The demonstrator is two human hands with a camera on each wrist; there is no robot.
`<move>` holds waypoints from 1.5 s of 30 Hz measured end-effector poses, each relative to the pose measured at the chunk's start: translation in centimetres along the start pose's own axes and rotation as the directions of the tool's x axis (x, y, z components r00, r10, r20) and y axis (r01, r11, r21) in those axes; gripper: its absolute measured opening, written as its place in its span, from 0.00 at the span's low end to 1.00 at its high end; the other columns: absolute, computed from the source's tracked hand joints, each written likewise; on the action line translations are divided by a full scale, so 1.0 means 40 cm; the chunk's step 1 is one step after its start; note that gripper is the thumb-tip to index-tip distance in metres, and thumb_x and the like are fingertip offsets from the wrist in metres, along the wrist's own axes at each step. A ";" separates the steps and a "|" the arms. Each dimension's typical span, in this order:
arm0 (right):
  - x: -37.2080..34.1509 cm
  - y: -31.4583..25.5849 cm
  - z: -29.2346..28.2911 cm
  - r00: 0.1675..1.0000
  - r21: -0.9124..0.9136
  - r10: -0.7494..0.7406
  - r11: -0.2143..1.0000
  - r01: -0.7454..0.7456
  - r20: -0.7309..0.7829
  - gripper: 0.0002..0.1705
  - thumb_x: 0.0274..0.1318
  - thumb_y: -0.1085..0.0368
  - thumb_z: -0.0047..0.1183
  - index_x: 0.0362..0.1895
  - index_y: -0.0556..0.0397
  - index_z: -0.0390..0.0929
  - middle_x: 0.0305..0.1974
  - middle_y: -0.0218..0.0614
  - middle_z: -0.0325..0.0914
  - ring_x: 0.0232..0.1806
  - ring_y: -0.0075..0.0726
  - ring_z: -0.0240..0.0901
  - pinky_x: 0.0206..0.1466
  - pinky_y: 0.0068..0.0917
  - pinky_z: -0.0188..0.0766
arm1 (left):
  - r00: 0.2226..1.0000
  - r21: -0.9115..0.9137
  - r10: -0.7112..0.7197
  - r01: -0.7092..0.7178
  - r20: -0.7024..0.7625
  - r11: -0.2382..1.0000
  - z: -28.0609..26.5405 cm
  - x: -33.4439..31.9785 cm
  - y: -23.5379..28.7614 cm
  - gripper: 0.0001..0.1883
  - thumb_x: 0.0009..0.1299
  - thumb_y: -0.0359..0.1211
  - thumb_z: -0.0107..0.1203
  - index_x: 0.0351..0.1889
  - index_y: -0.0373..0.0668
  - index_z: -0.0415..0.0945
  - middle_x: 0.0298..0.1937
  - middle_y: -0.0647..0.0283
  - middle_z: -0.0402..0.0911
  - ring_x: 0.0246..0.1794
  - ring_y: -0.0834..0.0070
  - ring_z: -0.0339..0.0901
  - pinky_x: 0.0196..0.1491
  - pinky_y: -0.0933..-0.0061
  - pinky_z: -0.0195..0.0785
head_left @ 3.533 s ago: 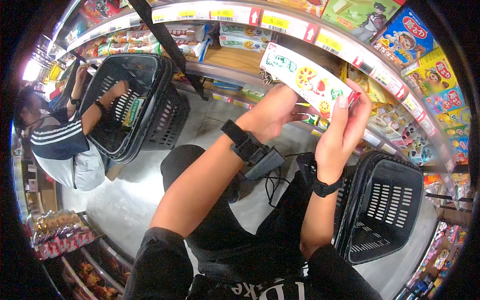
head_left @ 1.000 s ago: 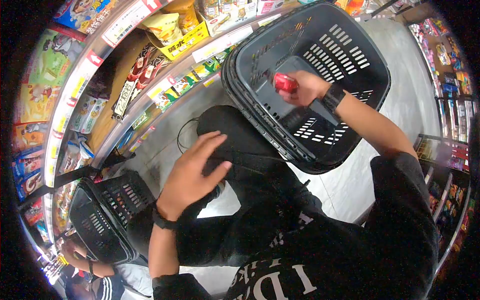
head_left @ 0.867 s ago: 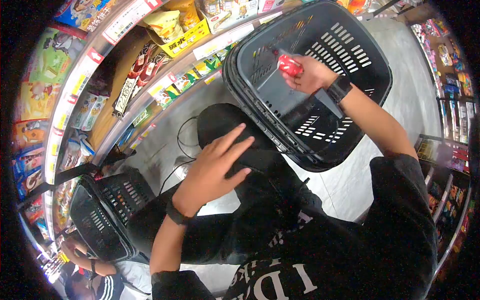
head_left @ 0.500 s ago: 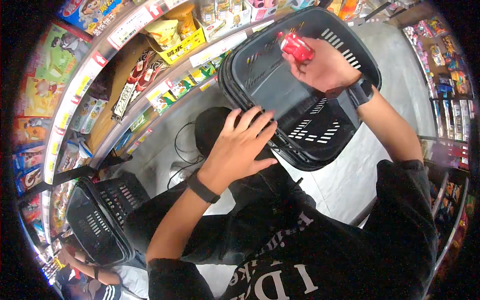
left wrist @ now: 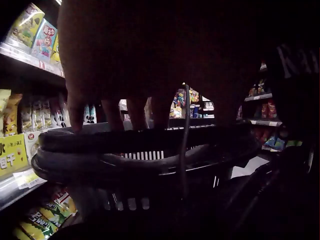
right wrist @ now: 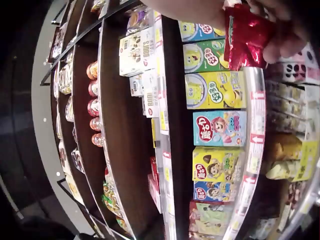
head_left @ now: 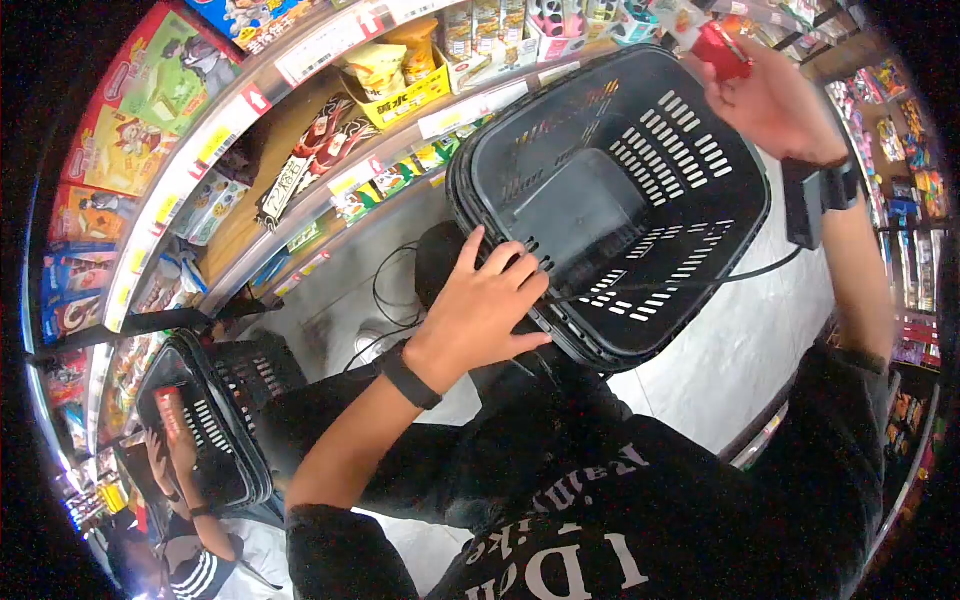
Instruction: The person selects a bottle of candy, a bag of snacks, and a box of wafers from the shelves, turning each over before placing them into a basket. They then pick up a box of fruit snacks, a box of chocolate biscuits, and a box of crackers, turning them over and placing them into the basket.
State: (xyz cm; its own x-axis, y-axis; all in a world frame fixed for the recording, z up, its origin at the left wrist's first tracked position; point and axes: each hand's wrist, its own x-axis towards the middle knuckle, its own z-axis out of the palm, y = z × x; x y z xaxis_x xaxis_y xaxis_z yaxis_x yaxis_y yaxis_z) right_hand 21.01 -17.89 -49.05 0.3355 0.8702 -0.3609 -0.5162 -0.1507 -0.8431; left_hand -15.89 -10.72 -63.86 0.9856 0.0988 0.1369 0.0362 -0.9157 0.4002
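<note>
Right hand (head_left: pixel 775 95): grip closed on a glossy red foil packet (head_left: pixel 722 52), pinched between thumb and fingers; hand blurred in the head view, cut off along the top of the right wrist view

Packet: crinkled, flexible, with bright highlights; partly covered by fingers, print unreadable; visible part slants from upper left to lower right in the head view, but full outline and true long axis cannot be told; held past the upper right corner of a dark grey, slotted plastic basket (head_left: pixel 690 205), apart from it; contact with the shelf behind cannot be told

Left hand (head_left: pixel 480 315): fingers spread and unclenched, resting across the basket's near rim; a near-black silhouette in the left wrist view

Basket: rounded rectangle, smooth walls, rims nested one over another; crossed by a thin black cable (head_left: pixel 765 268)

Surroundings: flat, rectangular yellow printed carton (right wrist: pixel 214 90), overlapped by neighbours; yellow cardboard display tray (head_left: pixel 412 97) of soft bags; second person in striped dark top (head_left: pixel 195 565), partly lost in the dark lens edge
</note>
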 end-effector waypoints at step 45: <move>0.312 1.097 -0.231 0.874 -0.996 0.482 -0.088 -0.010 -0.052 0.15 0.65 0.56 0.48 0.46 0.50 0.80 0.33 0.29 0.83 0.30 0.25 0.77 0.33 0.28 0.72 | 0.999 -0.479 0.003 0.013 0.033 0.878 0.004 -0.062 -0.112 0.15 0.75 0.37 0.54 0.56 0.41 0.76 0.67 0.59 0.74 0.76 0.62 0.61 0.72 0.40 0.58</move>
State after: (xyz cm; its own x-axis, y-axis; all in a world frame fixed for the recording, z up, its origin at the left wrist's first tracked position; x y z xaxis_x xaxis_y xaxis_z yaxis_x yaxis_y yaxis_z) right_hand 9.81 -17.98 -94.24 0.0850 0.6640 -0.7429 0.8269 -0.4630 -0.3193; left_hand -18.48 -6.93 -66.14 0.9906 0.0830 0.1086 -0.0347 -0.6158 0.7871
